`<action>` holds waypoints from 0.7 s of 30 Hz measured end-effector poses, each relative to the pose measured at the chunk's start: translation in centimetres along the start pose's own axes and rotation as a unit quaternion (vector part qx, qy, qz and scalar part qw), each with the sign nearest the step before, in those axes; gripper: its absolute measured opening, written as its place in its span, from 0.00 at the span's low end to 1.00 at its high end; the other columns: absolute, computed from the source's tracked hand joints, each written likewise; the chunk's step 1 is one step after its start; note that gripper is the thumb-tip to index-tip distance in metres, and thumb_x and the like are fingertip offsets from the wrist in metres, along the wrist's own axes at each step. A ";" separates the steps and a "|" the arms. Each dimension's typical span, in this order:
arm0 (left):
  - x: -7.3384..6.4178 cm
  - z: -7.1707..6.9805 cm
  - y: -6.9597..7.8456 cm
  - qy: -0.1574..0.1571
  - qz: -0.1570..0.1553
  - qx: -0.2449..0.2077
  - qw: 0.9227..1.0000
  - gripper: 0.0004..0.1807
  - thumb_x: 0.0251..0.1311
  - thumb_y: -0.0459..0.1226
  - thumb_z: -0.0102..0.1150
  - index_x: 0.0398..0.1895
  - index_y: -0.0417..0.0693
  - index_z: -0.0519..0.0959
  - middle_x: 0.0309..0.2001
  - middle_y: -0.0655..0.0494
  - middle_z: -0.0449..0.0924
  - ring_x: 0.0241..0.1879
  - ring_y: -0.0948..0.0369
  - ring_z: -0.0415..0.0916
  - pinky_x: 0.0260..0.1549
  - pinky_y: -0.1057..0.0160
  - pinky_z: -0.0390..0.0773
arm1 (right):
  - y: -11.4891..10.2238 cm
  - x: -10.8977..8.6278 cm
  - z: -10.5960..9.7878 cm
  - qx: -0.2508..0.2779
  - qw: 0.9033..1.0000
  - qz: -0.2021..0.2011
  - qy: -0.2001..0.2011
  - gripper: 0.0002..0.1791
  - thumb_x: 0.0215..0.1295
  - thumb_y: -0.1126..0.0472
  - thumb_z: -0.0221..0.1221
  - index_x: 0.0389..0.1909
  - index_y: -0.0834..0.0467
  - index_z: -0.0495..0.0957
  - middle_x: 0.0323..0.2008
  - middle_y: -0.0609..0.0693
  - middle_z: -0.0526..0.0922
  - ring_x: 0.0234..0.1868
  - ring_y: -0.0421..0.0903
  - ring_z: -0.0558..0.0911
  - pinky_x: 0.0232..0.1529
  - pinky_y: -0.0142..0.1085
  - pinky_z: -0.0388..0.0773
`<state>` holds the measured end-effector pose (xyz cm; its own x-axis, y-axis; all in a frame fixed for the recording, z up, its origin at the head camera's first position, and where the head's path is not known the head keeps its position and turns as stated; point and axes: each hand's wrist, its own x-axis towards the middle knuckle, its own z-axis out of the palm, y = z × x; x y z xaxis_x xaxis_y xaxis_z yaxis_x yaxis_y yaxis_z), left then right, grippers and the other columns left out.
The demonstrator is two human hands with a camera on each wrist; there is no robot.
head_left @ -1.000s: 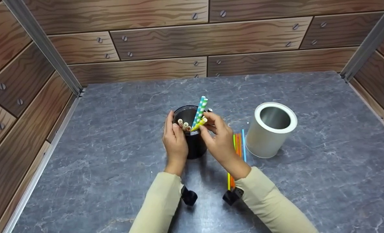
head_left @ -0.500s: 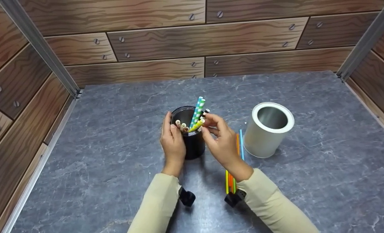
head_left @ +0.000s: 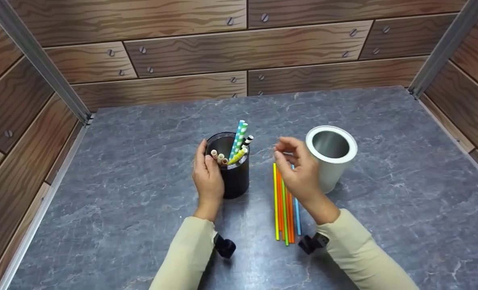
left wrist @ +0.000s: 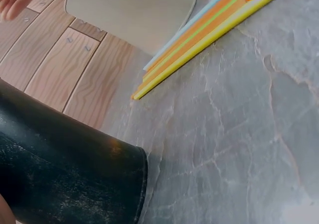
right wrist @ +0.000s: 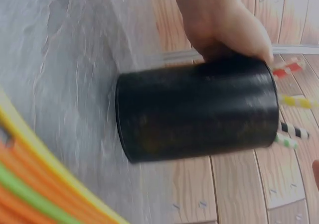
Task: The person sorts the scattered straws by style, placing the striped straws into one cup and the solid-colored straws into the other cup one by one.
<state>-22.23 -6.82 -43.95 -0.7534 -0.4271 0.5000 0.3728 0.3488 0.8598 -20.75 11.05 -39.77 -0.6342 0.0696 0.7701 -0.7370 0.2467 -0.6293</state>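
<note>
Left hand (head_left: 208, 179) holding a black can (head_left: 239, 181), fingers and thumb curved round its side; striped straws (head_left: 239, 139) stand tilted in the can, just right of those fingers; right hand (head_left: 301, 171) grasping nothing, fingers loosely bent, thumb and forefinger narrowly apart; coloured sticks (head_left: 284, 209) lie on the table (head_left: 150, 169) nearer the wearer than these fingertips; white can (head_left: 330, 173) right of them.
</note>
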 end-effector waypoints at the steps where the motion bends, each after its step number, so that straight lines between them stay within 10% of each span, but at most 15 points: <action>1: 0.0 0.0 0.0 0.000 0.002 0.000 1.000 0.21 0.65 0.31 0.38 0.60 0.36 0.68 0.59 0.41 0.71 0.60 0.50 0.66 0.60 0.54 0.64 | 0.0 0.1 -0.5 -0.004 1.000 0.000 0.002 0.14 0.50 0.82 0.56 0.41 0.77 0.72 0.31 0.62 0.78 0.37 0.44 0.81 0.37 0.27 0.79; 17: -0.2 -0.4 -0.1 -0.017 0.003 -0.106 0.994 0.22 0.67 0.31 0.35 0.62 0.31 0.65 0.65 0.38 0.62 0.67 0.50 0.56 0.66 0.59 0.55 | 0.8 2.3 -7.9 -0.112 0.990 0.036 0.074 0.08 0.54 0.77 0.54 0.36 0.74 0.78 0.36 0.60 0.79 0.39 0.33 0.77 0.42 0.24 0.76; 21: 0.0 -0.9 0.4 0.000 0.055 -0.092 0.994 0.25 0.63 0.33 0.39 0.63 0.31 0.63 0.68 0.38 0.56 0.69 0.49 0.51 0.68 0.58 0.49 | 1.4 2.6 -9.2 -0.120 0.986 0.055 0.102 0.09 0.54 0.77 0.53 0.36 0.74 0.78 0.37 0.50 0.79 0.41 0.35 0.76 0.46 0.26 0.75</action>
<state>-21.56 -7.43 -43.49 -0.7024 -0.3941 0.5927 0.5463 0.2353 0.8039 -21.26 20.49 -37.72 -0.6292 0.2951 0.7191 -0.5740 0.4473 -0.6858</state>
